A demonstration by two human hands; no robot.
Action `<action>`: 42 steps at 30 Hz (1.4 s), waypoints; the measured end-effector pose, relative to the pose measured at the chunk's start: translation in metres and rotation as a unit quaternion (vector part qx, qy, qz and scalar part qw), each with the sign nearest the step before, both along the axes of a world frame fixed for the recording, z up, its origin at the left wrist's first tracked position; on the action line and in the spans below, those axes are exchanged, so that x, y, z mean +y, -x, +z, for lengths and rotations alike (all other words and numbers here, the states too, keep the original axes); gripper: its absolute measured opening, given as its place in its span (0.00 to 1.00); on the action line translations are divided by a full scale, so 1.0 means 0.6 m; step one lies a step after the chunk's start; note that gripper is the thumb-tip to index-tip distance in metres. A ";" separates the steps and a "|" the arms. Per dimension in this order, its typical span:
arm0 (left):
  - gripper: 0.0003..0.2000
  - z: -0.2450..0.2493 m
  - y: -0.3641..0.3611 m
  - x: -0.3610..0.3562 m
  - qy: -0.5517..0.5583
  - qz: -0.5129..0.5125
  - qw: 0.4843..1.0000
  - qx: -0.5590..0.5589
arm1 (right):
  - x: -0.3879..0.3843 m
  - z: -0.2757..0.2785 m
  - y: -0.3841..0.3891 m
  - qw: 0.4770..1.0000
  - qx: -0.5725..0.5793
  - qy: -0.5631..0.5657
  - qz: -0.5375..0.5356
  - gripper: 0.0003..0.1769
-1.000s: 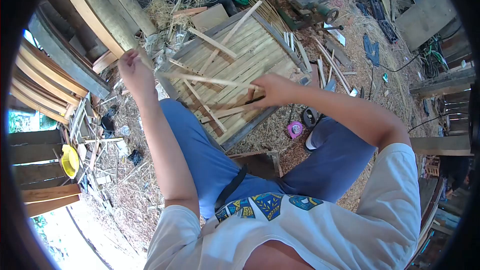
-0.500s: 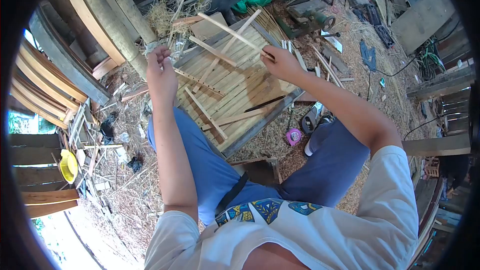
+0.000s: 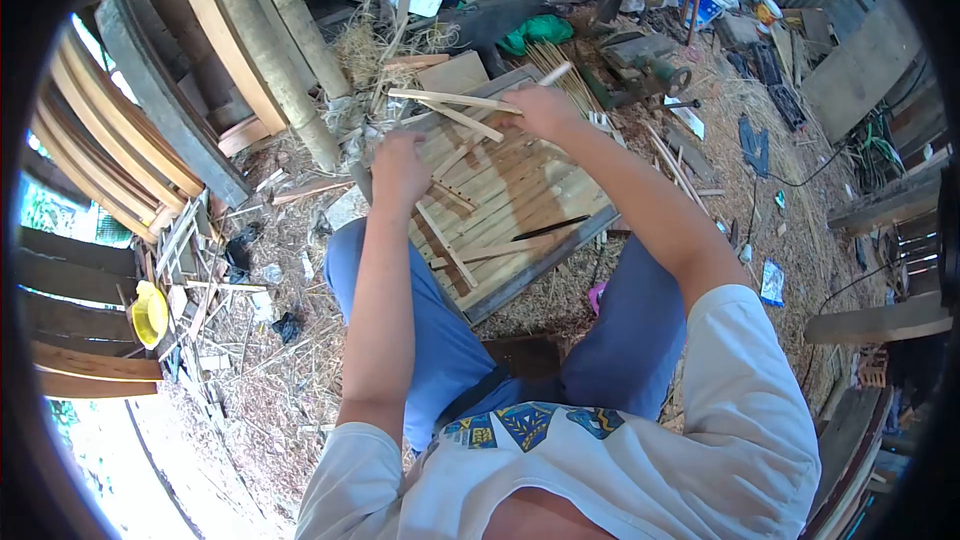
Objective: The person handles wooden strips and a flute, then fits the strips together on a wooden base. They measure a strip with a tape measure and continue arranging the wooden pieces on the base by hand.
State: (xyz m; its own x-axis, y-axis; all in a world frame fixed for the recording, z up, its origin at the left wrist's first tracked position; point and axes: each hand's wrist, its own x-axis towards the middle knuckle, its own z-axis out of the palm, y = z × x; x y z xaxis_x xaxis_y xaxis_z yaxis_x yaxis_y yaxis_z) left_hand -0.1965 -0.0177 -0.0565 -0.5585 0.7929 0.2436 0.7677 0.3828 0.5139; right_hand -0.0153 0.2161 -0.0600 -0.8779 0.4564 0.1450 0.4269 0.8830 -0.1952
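In my right hand (image 3: pixel 540 112) is the end of a thin wooden strip (image 3: pixel 440 97), which points left above the low slatted table (image 3: pixel 540 180). My left hand (image 3: pixel 400 168) is over the table's left side, near a strip with small holes (image 3: pixel 455 195); its fingers are partly hidden, so its grip is unclear. Another short strip (image 3: pixel 462 121) lies beneath the held one. A narrow strip (image 3: pixel 447 245) rests near the table's left edge, and a dark thin tool (image 3: pixel 550 228) lies toward the front right.
Long curved-looking boards (image 3: pixel 225 30) stand at the left, near a yellow basin (image 3: pixel 150 315). A metal machine or vise (image 3: pixel 655 70) is beyond the table. Wood shavings and scraps (image 3: pixel 290 360) cover the ground. A pink tape measure (image 3: pixel 597 296) shows beside my right knee.
The view has shifted. The held strip has swung flatter, with its free end lower. My left hand has come down from its raised position toward the table's left side.
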 end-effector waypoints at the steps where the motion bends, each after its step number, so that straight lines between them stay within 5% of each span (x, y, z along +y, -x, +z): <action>1: 0.18 -0.002 0.002 0.002 -0.006 -0.018 1.000 0.002 | 0.003 0.008 -0.003 1.000 -0.006 -0.007 0.023 0.18; 9: 0.26 -0.023 -0.009 0.011 0.053 -0.064 0.994 0.065 | 0.021 0.038 -0.086 0.986 -0.025 0.020 0.165 0.18; 15: 0.28 -0.030 0.010 -0.004 0.056 -0.038 0.998 -0.015 | 0.024 0.096 -0.201 0.966 -0.181 0.162 0.092 0.17; 22: 0.28 -0.040 0.027 -0.003 0.068 -0.024 0.997 -0.023 | 0.027 0.154 -0.299 0.904 -0.141 0.402 -0.031 0.17; 25: 0.27 -0.020 0.024 -0.004 0.089 0.019 0.995 -0.040 | 0.004 0.146 -0.286 0.922 -0.043 0.367 -0.116 0.17; 28: 0.24 -0.006 0.020 -0.010 0.081 0.078 0.993 -0.024 | 0.032 0.000 -0.250 0.972 0.067 0.172 -0.148 0.20; 32: 0.20 0.000 0.009 -0.026 -0.006 0.090 0.995 -0.031 | -0.010 -0.066 -0.212 0.983 0.027 0.061 -0.170 0.21; 38: 0.14 0.073 -0.020 -0.082 -0.070 0.059 0.994 -0.061 | -0.044 0.009 -0.181 0.976 -0.057 0.100 -0.186 0.28; 41: 0.15 0.076 -0.018 -0.119 -0.033 0.064 0.996 -0.056 | -0.065 0.008 -0.175 0.990 0.057 -0.090 -0.091 0.26; 42: 0.16 0.080 -0.025 -0.127 -0.004 0.072 0.997 -0.038 | -0.067 0.010 -0.169 0.995 0.050 -0.069 -0.043 0.24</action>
State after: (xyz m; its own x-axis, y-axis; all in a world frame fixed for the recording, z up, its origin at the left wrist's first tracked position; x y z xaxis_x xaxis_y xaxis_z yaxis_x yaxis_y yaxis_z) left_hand -0.1813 -0.0937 -0.0086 -0.6840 0.7009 0.2020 0.6634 0.4826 0.5718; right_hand 0.0862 0.1758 -0.0538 -0.8138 0.4998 0.2966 0.4872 0.8649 -0.1208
